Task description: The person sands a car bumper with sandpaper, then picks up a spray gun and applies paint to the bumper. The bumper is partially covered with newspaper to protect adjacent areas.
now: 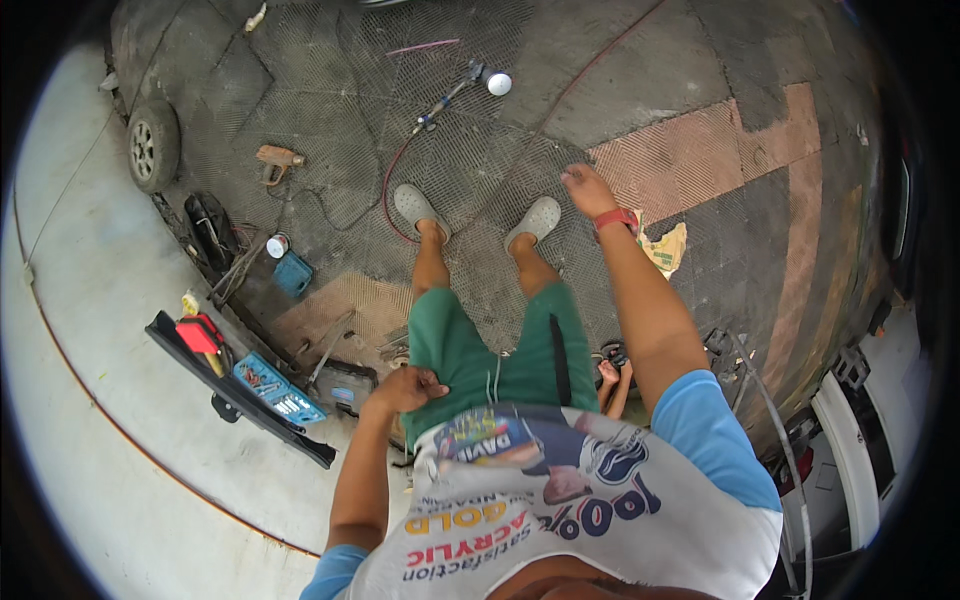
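I stand on a dark patterned floor mat (480, 150) in green shorts and grey clogs. My left hand (405, 388) rests on my left thigh, fingers curled against the shorts, holding nothing that I can see. My right hand (586, 187) is stretched forward and out beyond my right foot, fingers loosely apart and empty, with a red band on the wrist. A spray gun (455, 92) with a white cup lies on the mat ahead of my feet, joined to a red hose (386, 190).
A car wheel (150, 145) stands at the far left. A brown power tool (277, 158), a blue box (293, 273), a black bumper strip (240, 395) with blue tool cases (277, 388) lie left. Crumpled paper (665, 247) lies right. White car parts (850, 440) sit lower right.
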A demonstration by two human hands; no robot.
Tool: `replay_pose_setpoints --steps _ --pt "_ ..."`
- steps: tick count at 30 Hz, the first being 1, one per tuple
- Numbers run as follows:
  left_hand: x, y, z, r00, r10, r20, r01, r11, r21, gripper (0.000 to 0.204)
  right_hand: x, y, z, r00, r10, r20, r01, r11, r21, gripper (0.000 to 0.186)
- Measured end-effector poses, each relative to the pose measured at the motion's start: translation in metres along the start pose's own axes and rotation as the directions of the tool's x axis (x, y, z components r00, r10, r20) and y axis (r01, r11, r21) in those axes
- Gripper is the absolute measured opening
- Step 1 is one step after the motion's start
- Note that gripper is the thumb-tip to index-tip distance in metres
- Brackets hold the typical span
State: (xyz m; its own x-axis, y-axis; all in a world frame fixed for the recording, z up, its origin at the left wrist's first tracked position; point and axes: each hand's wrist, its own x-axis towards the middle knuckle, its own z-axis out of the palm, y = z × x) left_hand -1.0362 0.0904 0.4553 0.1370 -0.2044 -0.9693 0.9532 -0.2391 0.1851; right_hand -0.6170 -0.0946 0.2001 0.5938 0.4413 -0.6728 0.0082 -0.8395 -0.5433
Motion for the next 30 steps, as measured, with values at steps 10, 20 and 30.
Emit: replay_pose_setpoints --steps 10,20,30 --pt "0.198 -0.065 -0.067 0.764 0.122 -0.634 0.153 0.920 0.360 0.059 0.300 0.033 0.261 0.996 0.092 -0.012 -0.078 0.902 0.424 0.055" --pt "0.206 -0.121 -0.135 0.702 -0.028 -0.712 0.210 0.963 0.169 0.048 0.484 -0.015 0.369 0.860 0.509 -0.026 -0.158 0.314 0.936 0.057" --pt "0.197 -0.149 -0.148 0.753 0.068 -0.655 0.123 0.963 0.241 0.052 0.342 -0.128 0.365 0.793 0.385 -0.472 0.376 0.299 0.877 0.011"
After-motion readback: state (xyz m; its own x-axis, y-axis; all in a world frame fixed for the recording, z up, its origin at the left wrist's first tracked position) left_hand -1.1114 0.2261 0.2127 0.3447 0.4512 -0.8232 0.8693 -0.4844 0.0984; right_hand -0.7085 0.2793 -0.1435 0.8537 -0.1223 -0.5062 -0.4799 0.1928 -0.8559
